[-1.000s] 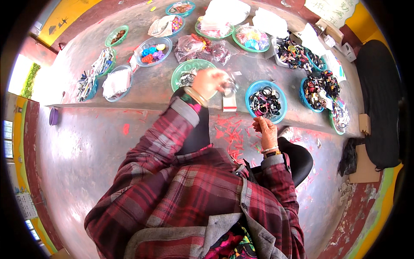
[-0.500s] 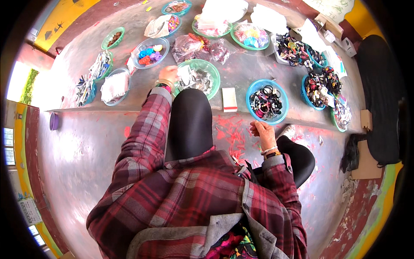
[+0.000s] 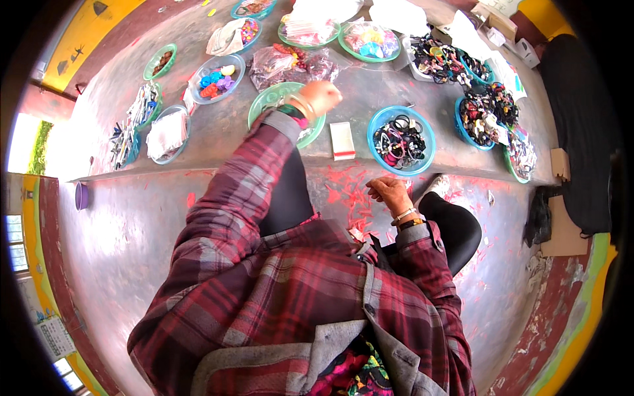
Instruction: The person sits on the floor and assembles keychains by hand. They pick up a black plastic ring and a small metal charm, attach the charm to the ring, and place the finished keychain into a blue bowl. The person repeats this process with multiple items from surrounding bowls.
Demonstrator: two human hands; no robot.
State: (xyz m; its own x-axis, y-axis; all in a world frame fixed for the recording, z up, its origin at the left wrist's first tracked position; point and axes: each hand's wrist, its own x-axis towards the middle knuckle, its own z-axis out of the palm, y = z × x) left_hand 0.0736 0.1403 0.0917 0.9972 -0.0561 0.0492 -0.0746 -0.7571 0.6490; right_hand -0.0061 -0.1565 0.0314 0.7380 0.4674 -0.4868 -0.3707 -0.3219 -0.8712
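Note:
My left hand is above the far right part of a green bowl, its fingers curled in and slightly blurred. What it holds, if anything, I cannot make out. My sleeve and wrist cover much of the bowl's contents. My right hand hangs just in front of a blue basin of dark hair ties, fingers bent together. Anything between those fingertips is too small to name. A small white and red box lies between the green bowl and the blue basin.
Bowls stand along the raised ledge, among them one of colourful pieces and one of white packets. A clear bag of dark red items lies behind the green bowl. Basins of hair ties stand at right. Red scraps litter the lower floor.
My left hand has swung right, from the green bowl's left rim across to its far right side. My right hand has shifted slightly left. The whole view has tilted a little.

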